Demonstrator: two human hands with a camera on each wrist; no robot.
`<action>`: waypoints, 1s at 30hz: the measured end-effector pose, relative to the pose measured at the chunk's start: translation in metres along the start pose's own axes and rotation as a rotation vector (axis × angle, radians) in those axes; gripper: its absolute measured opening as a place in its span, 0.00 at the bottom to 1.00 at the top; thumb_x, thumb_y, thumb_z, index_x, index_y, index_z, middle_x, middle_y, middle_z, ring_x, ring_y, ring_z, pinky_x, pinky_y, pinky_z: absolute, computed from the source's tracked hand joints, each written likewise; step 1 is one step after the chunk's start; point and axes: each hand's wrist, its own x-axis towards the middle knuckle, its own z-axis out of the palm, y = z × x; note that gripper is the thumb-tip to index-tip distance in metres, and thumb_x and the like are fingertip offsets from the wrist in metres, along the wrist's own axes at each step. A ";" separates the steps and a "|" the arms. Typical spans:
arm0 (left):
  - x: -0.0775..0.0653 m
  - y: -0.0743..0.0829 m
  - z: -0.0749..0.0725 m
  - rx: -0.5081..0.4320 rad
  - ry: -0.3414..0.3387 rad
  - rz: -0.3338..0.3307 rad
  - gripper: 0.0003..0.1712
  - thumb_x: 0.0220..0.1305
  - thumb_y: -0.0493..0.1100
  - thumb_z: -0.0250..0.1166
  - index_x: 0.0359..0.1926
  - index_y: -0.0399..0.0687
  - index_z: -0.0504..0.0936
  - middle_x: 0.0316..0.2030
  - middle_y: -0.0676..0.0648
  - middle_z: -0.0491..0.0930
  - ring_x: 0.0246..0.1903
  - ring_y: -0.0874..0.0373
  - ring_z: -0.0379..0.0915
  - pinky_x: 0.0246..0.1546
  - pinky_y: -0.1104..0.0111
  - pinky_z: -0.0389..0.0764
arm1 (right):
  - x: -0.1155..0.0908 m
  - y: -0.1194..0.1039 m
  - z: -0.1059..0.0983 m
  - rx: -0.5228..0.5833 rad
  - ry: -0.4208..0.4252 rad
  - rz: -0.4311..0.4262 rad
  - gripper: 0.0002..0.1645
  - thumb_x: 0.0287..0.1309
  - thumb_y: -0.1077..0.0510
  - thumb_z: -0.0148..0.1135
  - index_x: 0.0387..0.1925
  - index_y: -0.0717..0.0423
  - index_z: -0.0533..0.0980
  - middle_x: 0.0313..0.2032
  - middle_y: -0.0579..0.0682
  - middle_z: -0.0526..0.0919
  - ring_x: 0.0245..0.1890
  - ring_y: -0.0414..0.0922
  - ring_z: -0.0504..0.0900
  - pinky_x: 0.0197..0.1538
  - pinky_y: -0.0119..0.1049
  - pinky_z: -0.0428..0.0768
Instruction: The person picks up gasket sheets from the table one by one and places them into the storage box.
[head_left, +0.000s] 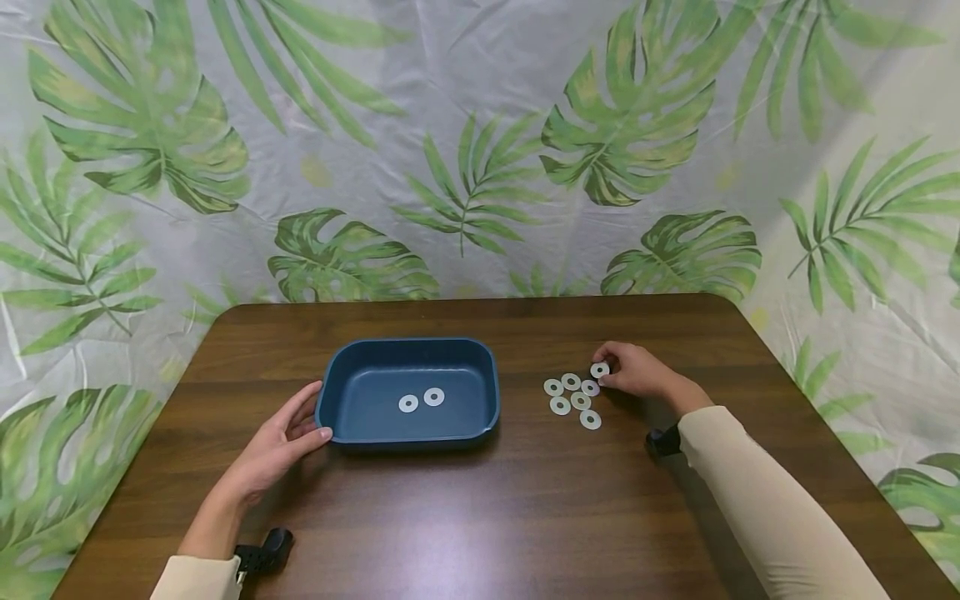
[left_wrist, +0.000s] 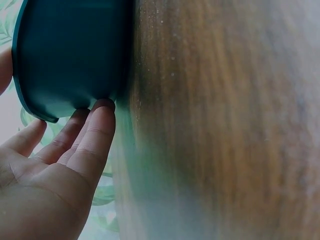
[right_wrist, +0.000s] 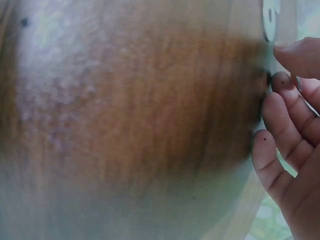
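Observation:
A dark blue rectangular tray (head_left: 408, 439) stands on the table, with two flat washers (head_left: 408, 404) on its floor. My left hand (head_left: 272, 446) rests against the tray's left end, its thumb at the front corner of the rim. In the left wrist view, the fingertips (left_wrist: 104, 107) touch the tray's outer wall, fingers nearly straight. To the right of the tray, my right hand (head_left: 636, 369) pinches one pale washer (head_left: 600, 370) between thumb and fingers, just beside a loose group of several washers (head_left: 560, 406). The right wrist view shows the curled fingers (right_wrist: 280, 112) low over the table.
The brown wooden table (head_left: 450, 517) has rounded far corners. Behind it hangs a pale curtain (head_left: 480, 167) printed with green leaves. A black wrist device (head_left: 266, 550) is on the left wrist, another (head_left: 663, 442) on the right.

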 end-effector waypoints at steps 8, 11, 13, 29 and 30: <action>0.001 0.000 0.000 0.003 -0.002 0.004 0.44 0.71 0.40 0.60 0.78 0.41 0.46 0.72 0.25 0.56 0.65 0.31 0.65 0.46 0.80 0.77 | 0.000 -0.016 -0.011 0.116 0.003 -0.018 0.16 0.58 0.65 0.65 0.48 0.65 0.75 0.40 0.59 0.82 0.39 0.47 0.79 0.41 0.38 0.77; 0.000 -0.001 0.000 0.003 0.002 0.006 0.43 0.71 0.39 0.60 0.78 0.42 0.46 0.72 0.26 0.56 0.65 0.31 0.66 0.46 0.80 0.77 | 0.003 -0.025 -0.014 0.126 0.008 -0.042 0.17 0.58 0.65 0.66 0.48 0.64 0.75 0.39 0.57 0.82 0.37 0.45 0.78 0.40 0.37 0.77; 0.000 -0.001 0.000 0.000 0.002 0.007 0.43 0.71 0.39 0.60 0.78 0.42 0.46 0.73 0.26 0.56 0.65 0.31 0.65 0.46 0.80 0.77 | 0.003 -0.033 -0.016 0.132 0.006 -0.054 0.16 0.59 0.65 0.66 0.49 0.63 0.75 0.39 0.56 0.83 0.37 0.44 0.78 0.41 0.38 0.77; 0.000 -0.001 0.000 0.005 0.007 -0.003 0.44 0.71 0.40 0.60 0.78 0.41 0.46 0.73 0.26 0.55 0.66 0.31 0.65 0.46 0.81 0.76 | 0.007 -0.092 -0.026 0.174 -0.004 -0.221 0.17 0.60 0.63 0.65 0.51 0.58 0.76 0.39 0.52 0.81 0.37 0.41 0.78 0.47 0.40 0.80; 0.000 -0.002 0.000 0.008 0.007 -0.005 0.44 0.71 0.40 0.60 0.78 0.42 0.46 0.73 0.26 0.55 0.66 0.31 0.65 0.46 0.81 0.76 | 0.006 -0.096 -0.026 0.173 -0.013 -0.231 0.17 0.60 0.63 0.65 0.51 0.58 0.76 0.39 0.52 0.81 0.37 0.42 0.78 0.47 0.41 0.80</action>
